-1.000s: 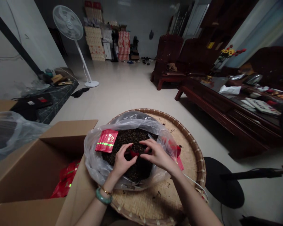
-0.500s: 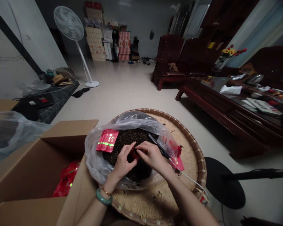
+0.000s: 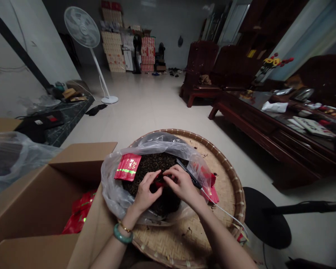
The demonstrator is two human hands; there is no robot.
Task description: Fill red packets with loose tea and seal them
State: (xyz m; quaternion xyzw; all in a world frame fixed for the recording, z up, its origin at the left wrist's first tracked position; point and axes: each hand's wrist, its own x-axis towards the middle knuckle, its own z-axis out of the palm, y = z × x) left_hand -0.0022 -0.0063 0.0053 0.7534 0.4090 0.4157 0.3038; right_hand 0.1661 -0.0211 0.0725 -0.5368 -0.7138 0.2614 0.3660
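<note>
Dark, dry tea leaves (image 3: 154,162) fill a clear plastic bag (image 3: 109,198) with its mouth spread wide. Over them my left hand (image 3: 145,191) curls its thumb and fingers around a small red packet (image 3: 159,184), mostly hidden by the hands. My right hand (image 3: 183,185) is at the packet's mouth, thumb and fingertips close together; whatever they pinch is too small to make out. Beside that hand lies a black pen-like tool (image 3: 189,173) with a white cable. Several flat red packets (image 3: 128,167) rest on the bag's left side.
The bag stands on a round woven bamboo tray (image 3: 182,243). More red packets (image 3: 213,195) lie on its right. An open cardboard box (image 3: 22,209) at left contains red packets (image 3: 77,213). A black round stand base (image 3: 266,216) is at right, a white fan (image 3: 82,28) farther off.
My right hand moved left to the packet's mouth, dipped its fingertips there, then drew back slightly, uncovering the black tool. My left hand stays around the packet.
</note>
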